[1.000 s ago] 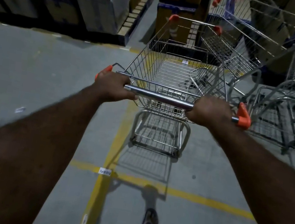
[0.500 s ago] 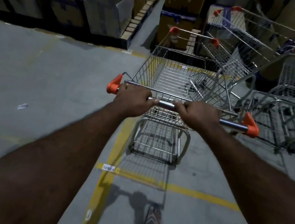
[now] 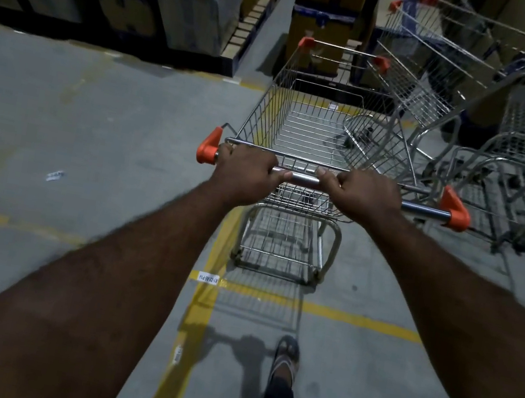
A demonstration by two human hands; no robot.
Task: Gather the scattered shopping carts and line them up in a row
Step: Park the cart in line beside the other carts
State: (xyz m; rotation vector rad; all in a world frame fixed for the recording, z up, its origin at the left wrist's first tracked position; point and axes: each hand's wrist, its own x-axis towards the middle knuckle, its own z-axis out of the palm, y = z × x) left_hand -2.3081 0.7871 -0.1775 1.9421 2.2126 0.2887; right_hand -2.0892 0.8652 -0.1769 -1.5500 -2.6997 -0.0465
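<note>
We are pushing cart [image 3: 312, 144] at frame centre, both grips clenched on handlebar [image 3: 302, 178]: left hand [image 3: 246, 173], right hand [image 3: 367, 195]. Hands are now sitting closer together than a second ago, left orange end cap [image 3: 207, 149] exposed. Parked carts [image 3: 520, 144] at upper right are drawing nearer; we are judging line-up nearly reached.

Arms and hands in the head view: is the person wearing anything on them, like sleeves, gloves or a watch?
Nothing shows on them. The left hand and right hand are bare, without gloves or rings, and both forearms are uncovered to the frame edge, with no sleeve, watch or band.
</note>
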